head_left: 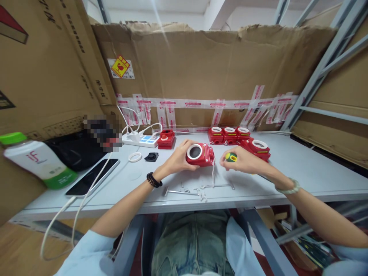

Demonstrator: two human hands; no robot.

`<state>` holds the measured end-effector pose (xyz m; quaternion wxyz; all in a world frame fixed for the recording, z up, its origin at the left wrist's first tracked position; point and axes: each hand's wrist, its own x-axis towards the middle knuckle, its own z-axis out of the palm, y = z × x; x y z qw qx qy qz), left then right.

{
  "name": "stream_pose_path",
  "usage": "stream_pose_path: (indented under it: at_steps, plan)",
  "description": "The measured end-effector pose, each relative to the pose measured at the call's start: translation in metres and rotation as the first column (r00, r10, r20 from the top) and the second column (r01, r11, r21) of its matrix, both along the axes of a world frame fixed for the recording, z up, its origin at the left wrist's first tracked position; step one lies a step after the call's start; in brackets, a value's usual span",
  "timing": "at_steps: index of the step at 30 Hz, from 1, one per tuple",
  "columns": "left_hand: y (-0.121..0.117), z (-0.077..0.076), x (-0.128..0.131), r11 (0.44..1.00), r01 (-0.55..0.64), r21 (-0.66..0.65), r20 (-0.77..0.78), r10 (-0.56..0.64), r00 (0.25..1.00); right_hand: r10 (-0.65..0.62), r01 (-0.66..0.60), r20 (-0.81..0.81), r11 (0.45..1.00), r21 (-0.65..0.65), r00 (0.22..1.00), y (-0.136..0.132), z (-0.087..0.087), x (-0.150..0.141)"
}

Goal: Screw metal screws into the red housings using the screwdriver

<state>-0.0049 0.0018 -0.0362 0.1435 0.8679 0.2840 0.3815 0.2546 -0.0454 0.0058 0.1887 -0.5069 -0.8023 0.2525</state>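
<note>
My left hand (181, 157) is wrapped round the left side of a red housing (206, 155) with a white ring on its face, tilted toward me above the table. A white cord (213, 174) hangs from its right end. A little to the right, my right hand (244, 159) is closed on a screwdriver with a green and yellow handle (230, 157); part of a thin shaft shows under the wrist. The two hands are apart. Below them lie metal rods with bent ends (184, 193), small screws (186, 190) and short white cord pieces (203, 197).
Several red housings with white rings (230, 135) stand at the back right. At the back left are an opened red housing (166, 139), a power strip (143, 140), a loose white ring (135, 157) and a black part (151, 156). A phone (92, 178) and bottle (40, 161) lie left.
</note>
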Motion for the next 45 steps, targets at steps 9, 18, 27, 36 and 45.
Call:
stream_pose_path:
  at_steps: [9,18,27,36,45]
  plan:
    - [0.002,0.001,-0.003,1.0,-0.019,-0.019,-0.001,0.019,1.0,0.079,-0.091,0.212,0.995,0.048,0.974,-0.031,-0.028,0.027]
    - [0.004,0.0,-0.001,1.0,-0.012,-0.015,-0.007,0.012,1.0,-0.032,0.012,0.179,0.994,0.11,0.983,-0.014,-0.036,0.021]
    - [0.009,0.001,0.003,0.998,0.045,-0.033,-0.069,-0.047,0.996,-0.053,0.022,0.124,0.97,0.242,0.991,0.012,-0.039,-0.016]
    - [0.023,0.007,0.021,0.984,0.154,-0.089,-0.24,-0.171,0.955,-0.133,0.11,0.12,0.978,0.175,0.984,-0.003,-0.023,0.038]
    - [0.031,0.007,0.033,0.966,0.189,-0.177,-0.328,-0.239,0.914,-0.069,0.049,0.052,0.95,0.307,0.996,-0.003,-0.014,0.007]
